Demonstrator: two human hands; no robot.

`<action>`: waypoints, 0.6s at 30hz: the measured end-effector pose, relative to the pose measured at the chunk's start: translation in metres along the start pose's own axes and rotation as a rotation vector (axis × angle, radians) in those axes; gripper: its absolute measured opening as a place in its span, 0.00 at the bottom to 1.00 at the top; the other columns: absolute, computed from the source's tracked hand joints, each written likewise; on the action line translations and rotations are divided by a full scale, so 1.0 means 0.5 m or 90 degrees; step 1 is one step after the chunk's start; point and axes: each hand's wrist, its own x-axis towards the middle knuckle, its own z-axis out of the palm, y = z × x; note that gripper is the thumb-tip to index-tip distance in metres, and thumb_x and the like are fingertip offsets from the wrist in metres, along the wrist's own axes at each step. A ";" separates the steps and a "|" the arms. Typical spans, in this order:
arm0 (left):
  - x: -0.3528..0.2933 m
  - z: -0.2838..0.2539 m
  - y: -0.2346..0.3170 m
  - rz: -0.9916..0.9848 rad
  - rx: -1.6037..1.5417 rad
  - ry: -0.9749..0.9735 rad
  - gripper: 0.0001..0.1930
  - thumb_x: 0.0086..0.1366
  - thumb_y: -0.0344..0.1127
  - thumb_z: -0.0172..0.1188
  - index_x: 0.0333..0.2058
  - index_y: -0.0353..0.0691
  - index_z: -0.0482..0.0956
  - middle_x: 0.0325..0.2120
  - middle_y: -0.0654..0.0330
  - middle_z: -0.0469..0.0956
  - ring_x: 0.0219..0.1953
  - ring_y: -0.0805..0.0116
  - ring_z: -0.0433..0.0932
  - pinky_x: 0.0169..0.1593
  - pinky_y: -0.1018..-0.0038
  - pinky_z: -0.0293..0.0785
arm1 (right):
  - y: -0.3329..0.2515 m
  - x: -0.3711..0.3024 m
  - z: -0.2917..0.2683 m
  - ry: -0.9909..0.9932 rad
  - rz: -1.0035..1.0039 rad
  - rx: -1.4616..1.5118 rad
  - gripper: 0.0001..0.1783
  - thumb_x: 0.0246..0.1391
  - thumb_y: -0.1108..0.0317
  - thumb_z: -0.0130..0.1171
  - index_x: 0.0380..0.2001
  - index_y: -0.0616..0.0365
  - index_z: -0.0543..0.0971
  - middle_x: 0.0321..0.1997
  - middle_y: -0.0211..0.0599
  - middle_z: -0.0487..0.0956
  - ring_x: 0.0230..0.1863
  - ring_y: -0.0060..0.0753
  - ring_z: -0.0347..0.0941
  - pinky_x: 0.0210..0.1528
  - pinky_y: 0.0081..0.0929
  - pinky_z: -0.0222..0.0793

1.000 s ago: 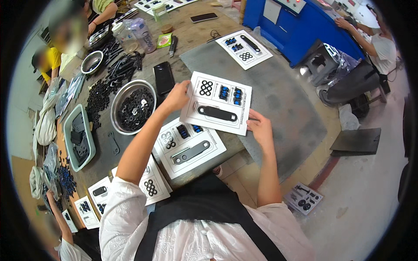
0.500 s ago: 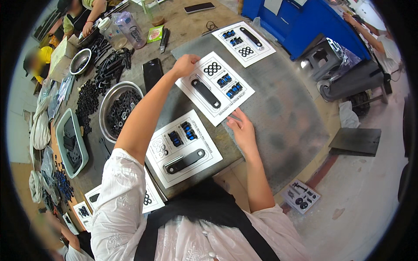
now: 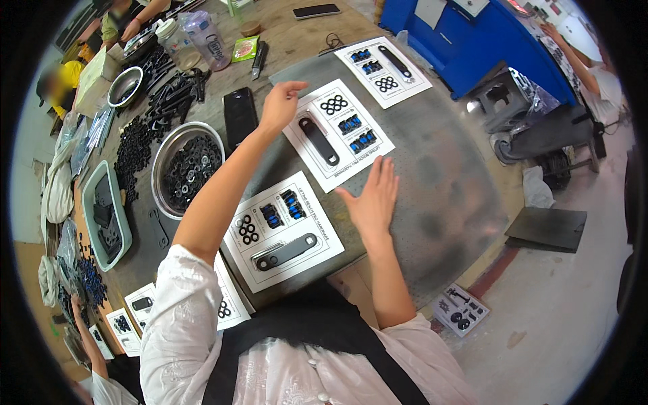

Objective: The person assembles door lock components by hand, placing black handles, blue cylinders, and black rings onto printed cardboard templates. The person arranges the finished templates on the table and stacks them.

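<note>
A white hardware card (image 3: 322, 174) lies between my hands on the grey sheet. It carries a flat black wrench (image 3: 318, 142), black rings (image 3: 334, 104) and blue-and-black fasteners (image 3: 363, 141). My left hand (image 3: 279, 106) is at its upper left edge, fingers stretched out and holding nothing. Beside its lower right edge, my right hand (image 3: 375, 201) is open, thumb apart from the fingers. A similar card (image 3: 324, 255) lies nearer to me, its wrench towards my body. Farther off to the right is another such card (image 3: 398, 96).
On the left stand a steel bowl (image 3: 221, 150) of black rings and a pale green bin (image 3: 125, 233) of black parts. A black phone (image 3: 239, 116) lies beside my left forearm. Loose black parts, a jar and bottles occupy the far left. A blue cabinet (image 3: 466, 40) stands far right.
My left hand has let go of the card's corner. My right hand has moved off the card's lower edge, and its fingers have spread. The card now lies flat.
</note>
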 end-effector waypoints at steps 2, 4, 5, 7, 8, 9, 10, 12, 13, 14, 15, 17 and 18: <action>-0.024 -0.017 0.024 -0.003 -0.033 -0.017 0.19 0.56 0.23 0.51 0.44 0.43 0.83 0.39 0.52 0.77 0.38 0.63 0.78 0.45 0.69 0.74 | 0.008 0.007 0.029 0.011 -0.004 0.013 0.61 0.45 0.40 0.66 0.66 0.77 0.50 0.71 0.65 0.51 0.74 0.53 0.42 0.74 0.44 0.33; -0.057 -0.042 0.051 0.011 0.000 -0.029 0.17 0.58 0.22 0.52 0.44 0.43 0.82 0.39 0.55 0.77 0.39 0.65 0.77 0.46 0.73 0.72 | -0.001 0.018 0.033 0.013 -0.013 0.015 0.63 0.44 0.37 0.65 0.65 0.80 0.50 0.71 0.65 0.49 0.75 0.53 0.42 0.75 0.43 0.31; -0.069 -0.052 0.058 0.017 0.017 -0.035 0.17 0.59 0.22 0.53 0.44 0.43 0.82 0.38 0.56 0.78 0.39 0.66 0.77 0.47 0.76 0.72 | -0.004 0.022 0.036 0.013 -0.009 0.010 0.63 0.44 0.37 0.65 0.65 0.80 0.50 0.72 0.65 0.49 0.75 0.52 0.41 0.75 0.43 0.31; -0.087 -0.050 0.042 0.037 0.097 -0.077 0.16 0.61 0.28 0.56 0.48 0.42 0.79 0.45 0.53 0.75 0.44 0.60 0.77 0.50 0.70 0.73 | -0.012 0.038 0.046 0.018 -0.010 0.002 0.63 0.44 0.36 0.64 0.65 0.79 0.50 0.72 0.65 0.49 0.75 0.52 0.41 0.75 0.43 0.30; -0.094 -0.045 0.030 0.053 0.143 -0.077 0.16 0.62 0.32 0.57 0.50 0.40 0.78 0.48 0.51 0.73 0.47 0.57 0.76 0.51 0.68 0.72 | -0.016 0.047 0.050 0.031 -0.010 0.003 0.63 0.44 0.35 0.64 0.65 0.79 0.51 0.72 0.65 0.49 0.75 0.51 0.41 0.75 0.43 0.30; -0.096 -0.035 0.014 0.070 0.187 -0.079 0.18 0.63 0.35 0.58 0.51 0.39 0.76 0.50 0.50 0.72 0.49 0.54 0.75 0.53 0.66 0.71 | -0.019 0.057 0.056 0.035 -0.009 0.008 0.63 0.44 0.35 0.64 0.65 0.79 0.51 0.72 0.65 0.49 0.75 0.51 0.41 0.75 0.43 0.30; -0.097 -0.026 0.003 0.053 0.216 -0.080 0.23 0.64 0.42 0.59 0.52 0.32 0.74 0.53 0.44 0.70 0.51 0.49 0.73 0.56 0.65 0.70 | -0.021 0.066 0.062 0.037 -0.008 0.012 0.64 0.44 0.35 0.64 0.65 0.79 0.51 0.72 0.64 0.49 0.75 0.51 0.41 0.75 0.43 0.30; -0.098 -0.010 -0.029 0.018 0.267 -0.022 0.24 0.64 0.43 0.59 0.52 0.30 0.73 0.54 0.40 0.69 0.51 0.47 0.73 0.56 0.64 0.69 | -0.027 0.087 0.075 0.037 -0.009 0.023 0.64 0.43 0.36 0.65 0.66 0.78 0.50 0.72 0.63 0.48 0.75 0.51 0.40 0.75 0.42 0.30; -0.096 -0.006 -0.038 0.000 0.291 0.006 0.25 0.64 0.44 0.59 0.52 0.28 0.73 0.54 0.39 0.68 0.52 0.46 0.73 0.56 0.63 0.69 | -0.031 0.097 0.076 0.032 -0.011 0.024 0.64 0.43 0.36 0.65 0.66 0.78 0.50 0.72 0.63 0.48 0.75 0.51 0.40 0.75 0.42 0.30; -0.090 -0.002 -0.048 0.003 0.263 0.029 0.27 0.64 0.47 0.59 0.51 0.26 0.73 0.52 0.36 0.70 0.51 0.44 0.73 0.56 0.62 0.68 | -0.035 0.106 0.076 0.026 -0.012 0.025 0.65 0.42 0.36 0.65 0.66 0.78 0.49 0.72 0.63 0.48 0.75 0.51 0.40 0.75 0.42 0.30; -0.082 -0.003 -0.040 -0.025 0.240 0.023 0.28 0.64 0.47 0.58 0.51 0.26 0.73 0.51 0.36 0.70 0.51 0.44 0.73 0.56 0.61 0.68 | -0.039 0.116 0.076 0.022 -0.015 0.028 0.65 0.42 0.36 0.65 0.66 0.78 0.49 0.73 0.63 0.48 0.75 0.51 0.40 0.75 0.43 0.30; -0.063 -0.002 -0.023 -0.079 0.195 0.009 0.28 0.64 0.48 0.58 0.51 0.27 0.74 0.50 0.37 0.72 0.50 0.44 0.73 0.56 0.61 0.68 | -0.038 0.132 0.074 0.021 -0.003 0.028 0.64 0.42 0.36 0.65 0.65 0.78 0.50 0.72 0.63 0.48 0.75 0.51 0.40 0.75 0.43 0.30; -0.057 -0.003 -0.032 -0.061 0.185 0.031 0.28 0.63 0.48 0.59 0.51 0.27 0.74 0.48 0.38 0.74 0.48 0.46 0.75 0.54 0.62 0.69 | -0.043 0.140 0.075 0.021 -0.003 0.028 0.64 0.43 0.36 0.65 0.65 0.79 0.50 0.72 0.63 0.49 0.75 0.51 0.40 0.75 0.43 0.30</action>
